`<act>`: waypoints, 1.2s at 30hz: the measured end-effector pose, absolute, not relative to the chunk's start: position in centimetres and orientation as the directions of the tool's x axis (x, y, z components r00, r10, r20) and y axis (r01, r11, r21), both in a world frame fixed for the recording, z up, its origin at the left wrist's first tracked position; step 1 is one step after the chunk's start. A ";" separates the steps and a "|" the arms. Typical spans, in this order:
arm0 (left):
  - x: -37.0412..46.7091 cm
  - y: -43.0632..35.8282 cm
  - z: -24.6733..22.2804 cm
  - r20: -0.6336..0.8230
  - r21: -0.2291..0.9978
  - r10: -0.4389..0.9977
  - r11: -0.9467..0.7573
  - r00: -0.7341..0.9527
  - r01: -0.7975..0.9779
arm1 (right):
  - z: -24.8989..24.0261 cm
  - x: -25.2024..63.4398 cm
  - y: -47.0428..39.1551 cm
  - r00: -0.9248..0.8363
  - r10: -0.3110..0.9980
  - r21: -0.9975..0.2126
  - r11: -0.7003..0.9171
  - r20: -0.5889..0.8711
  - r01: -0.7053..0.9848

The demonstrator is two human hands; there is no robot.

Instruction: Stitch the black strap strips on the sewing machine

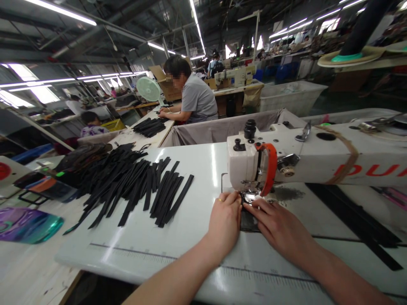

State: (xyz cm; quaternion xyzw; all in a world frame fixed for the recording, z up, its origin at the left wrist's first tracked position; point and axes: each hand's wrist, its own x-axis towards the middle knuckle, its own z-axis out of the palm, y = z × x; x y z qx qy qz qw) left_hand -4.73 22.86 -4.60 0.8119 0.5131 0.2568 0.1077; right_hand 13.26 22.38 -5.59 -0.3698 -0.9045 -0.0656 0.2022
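A white sewing machine (305, 156) with an orange guard (270, 169) stands on the pale table. Just left of its presser foot (252, 196), my left hand (225, 218) is closed, fingers bent down on a small dark piece. My right hand (276, 222) is closed too, its fingertips at the same dark piece, right in front of the foot. What the fingertips pinch is mostly hidden. Many black fabric strips (133, 182) lie in a loose pile on the left of the table. Longer black strips (352, 216) lie right of my right hand, under the machine arm.
A printed ruler (267, 274) runs along the table's front edge. At the far left are a purple-teal item (28, 224) and a box of tools (52, 184). Beyond the table, a person in grey (200, 99) works near a green fan (149, 89). A cloth-lined bin (219, 129) stands behind.
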 end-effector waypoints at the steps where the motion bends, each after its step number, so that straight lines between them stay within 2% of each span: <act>1: -4.7 22.8 -4.6 0.307 0.436 0.888 -0.451 0.342 0.779 | -5.6 13.2 22.4 -0.643 0.644 -0.035 0.717 0.415 0.696; 14: -4.6 22.8 -4.3 0.277 0.384 0.898 -0.429 0.341 0.817 | -5.7 13.1 22.4 -0.635 0.652 -0.039 0.710 0.413 0.703; 28: -4.7 23.0 -4.3 0.287 0.368 0.875 -0.477 0.390 0.798 | -5.5 13.3 22.3 -0.633 0.661 -0.128 0.726 0.403 0.676; 36: -5.0 22.5 -4.3 0.307 0.374 0.855 -0.512 0.418 0.773 | -5.1 13.4 22.1 -0.635 0.646 -0.079 0.724 0.424 0.685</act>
